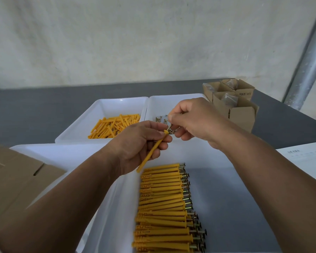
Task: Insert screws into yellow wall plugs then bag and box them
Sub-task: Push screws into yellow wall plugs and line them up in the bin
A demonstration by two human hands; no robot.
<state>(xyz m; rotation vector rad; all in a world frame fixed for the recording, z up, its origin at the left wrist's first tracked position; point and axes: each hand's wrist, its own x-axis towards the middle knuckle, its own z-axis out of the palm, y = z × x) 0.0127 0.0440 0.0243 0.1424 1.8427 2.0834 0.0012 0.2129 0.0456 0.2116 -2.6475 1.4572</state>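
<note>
Above the far edge of the big white tray (pixel 66 154), the left hand (pixel 140 143) grips one yellow wall plug (pixel 153 150), fingers curled round its shaft, with the collared end tilted up and away. The right hand (pixel 193 121), just beyond that same edge, pinches a screw (pixel 169 127) between thumb and forefinger, its tip at the plug's collar; whether it has entered I cannot tell. The two hands are close together. Inside the tray, assembled plugs (pixel 162 203) lie side by side in a row, screw heads to the right. Beyond the tray's far left stands a smaller tray (pixel 106 106) of loose plugs (pixel 115 126); beyond its far right, another tray (pixel 159 105) holds loose screws (pixel 160 119). Farther off to the right stand open cardboard boxes (pixel 239 114) with clear bags inside. Flat cardboard (pixel 13 179) lies left of the tray, a printed sheet (pixel 306 159) to its right
</note>
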